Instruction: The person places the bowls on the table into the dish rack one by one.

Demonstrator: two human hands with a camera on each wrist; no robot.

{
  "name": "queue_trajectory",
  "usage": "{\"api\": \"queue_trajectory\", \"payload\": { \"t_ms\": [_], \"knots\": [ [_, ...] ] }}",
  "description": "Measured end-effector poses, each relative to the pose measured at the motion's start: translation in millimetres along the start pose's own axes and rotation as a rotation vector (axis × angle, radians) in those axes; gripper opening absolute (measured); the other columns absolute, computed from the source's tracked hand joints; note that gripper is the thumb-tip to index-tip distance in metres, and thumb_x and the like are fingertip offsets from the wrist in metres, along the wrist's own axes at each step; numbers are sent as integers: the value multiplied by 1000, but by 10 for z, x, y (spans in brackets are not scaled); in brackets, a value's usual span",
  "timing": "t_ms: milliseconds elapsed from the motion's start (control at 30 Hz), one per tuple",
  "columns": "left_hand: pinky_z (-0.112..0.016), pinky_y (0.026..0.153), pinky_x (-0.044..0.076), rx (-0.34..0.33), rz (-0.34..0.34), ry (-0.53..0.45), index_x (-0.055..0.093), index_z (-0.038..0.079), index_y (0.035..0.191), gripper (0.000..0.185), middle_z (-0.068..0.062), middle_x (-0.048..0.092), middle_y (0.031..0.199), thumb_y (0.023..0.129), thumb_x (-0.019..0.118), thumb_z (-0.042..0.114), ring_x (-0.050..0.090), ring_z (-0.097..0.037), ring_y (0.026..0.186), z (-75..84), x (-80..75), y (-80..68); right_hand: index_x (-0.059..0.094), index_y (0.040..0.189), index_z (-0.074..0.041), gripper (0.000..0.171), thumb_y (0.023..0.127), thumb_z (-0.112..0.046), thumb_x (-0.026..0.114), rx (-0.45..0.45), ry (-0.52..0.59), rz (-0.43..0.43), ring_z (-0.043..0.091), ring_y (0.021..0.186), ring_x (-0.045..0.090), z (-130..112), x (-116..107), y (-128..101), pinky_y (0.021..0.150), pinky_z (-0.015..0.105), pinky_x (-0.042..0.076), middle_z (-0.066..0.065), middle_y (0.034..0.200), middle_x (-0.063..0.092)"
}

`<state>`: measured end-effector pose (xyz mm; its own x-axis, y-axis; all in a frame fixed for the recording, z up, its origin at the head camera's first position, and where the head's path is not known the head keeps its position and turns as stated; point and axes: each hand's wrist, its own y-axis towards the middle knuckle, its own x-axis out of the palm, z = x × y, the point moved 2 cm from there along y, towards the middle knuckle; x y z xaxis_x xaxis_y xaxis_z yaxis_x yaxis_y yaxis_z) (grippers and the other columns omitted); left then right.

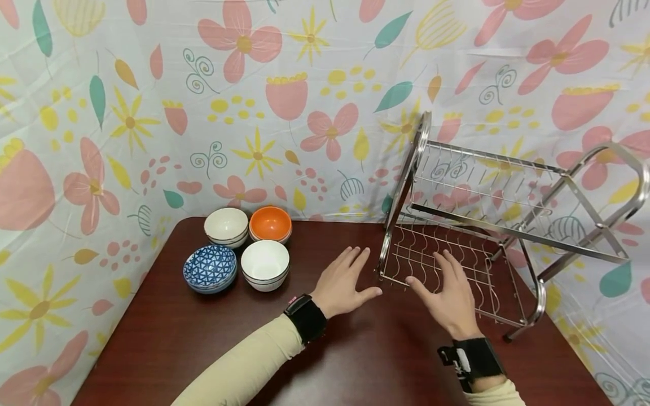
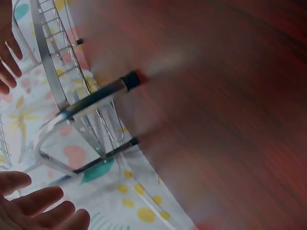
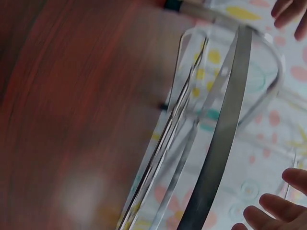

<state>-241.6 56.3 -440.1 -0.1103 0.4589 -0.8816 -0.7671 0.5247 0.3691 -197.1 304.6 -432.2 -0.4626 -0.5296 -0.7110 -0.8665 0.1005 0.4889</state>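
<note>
My left hand hovers over the table in front of the dish rack's left side, fingers extended and thumb spread, with nothing in it. To its right, my right hand is also empty, its fingers reaching up in front of the rack's lower tier. The two-tier metal dish rack stands at the right of the table, angled. Both wrist views show parts of its frame, with the bar close to the camera in the right wrist view. Whether either hand touches the rack cannot be told.
Bowls stand grouped at the back left: a white stack, an orange bowl on a paler one, blue-patterned bowls and another white stack. A flowered cloth hangs behind the dark red-brown table.
</note>
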Motion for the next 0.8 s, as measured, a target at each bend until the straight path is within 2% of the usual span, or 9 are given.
{"api": "queue_trajectory", "payload": {
  "t_ms": [133, 267, 400, 533, 800],
  "knots": [
    [-40, 106, 35, -11, -15, -32, 28, 13, 151, 90, -13, 37, 149, 85, 51, 70, 28, -26, 140, 36, 86, 5, 39, 145, -9, 81, 81, -46, 72, 71, -10, 15, 41, 136, 28, 155, -123, -44, 96, 64, 28, 15, 152, 28],
    [-40, 104, 38, -14, -21, -85, 27, 10, 151, 87, -13, 37, 149, 88, 54, 63, 32, -25, 138, 57, 141, 10, 40, 144, -8, 77, 84, -45, 69, 144, -34, 65, 39, 138, 26, 307, -256, -81, 97, 64, 26, 15, 152, 28],
    [-39, 103, 39, -20, -36, -110, 25, 9, 151, 82, -11, 36, 149, 91, 54, 55, 35, -23, 137, 64, 166, 7, 46, 138, -1, 67, 87, -40, 66, 170, -40, 171, 39, 138, 27, 442, -368, -91, 104, 58, 23, 20, 148, 34],
    [-36, 102, 40, -38, -57, -133, 25, 8, 151, 77, -9, 37, 149, 93, 56, 49, 37, -21, 135, 77, 205, 1, 51, 129, 5, 58, 88, -34, 64, 165, -37, 314, 40, 133, 31, 575, -469, -112, 108, 52, 21, 26, 137, 43],
    [-32, 101, 40, -37, -47, -228, 32, 7, 149, 64, -9, 44, 144, 97, 54, 37, 45, -19, 129, 120, 326, 77, 50, 127, 4, 52, 86, -26, 61, 259, -3, 534, 34, 135, 29, 784, -614, -162, 108, 51, 21, 22, 143, 35]
  ]
}}
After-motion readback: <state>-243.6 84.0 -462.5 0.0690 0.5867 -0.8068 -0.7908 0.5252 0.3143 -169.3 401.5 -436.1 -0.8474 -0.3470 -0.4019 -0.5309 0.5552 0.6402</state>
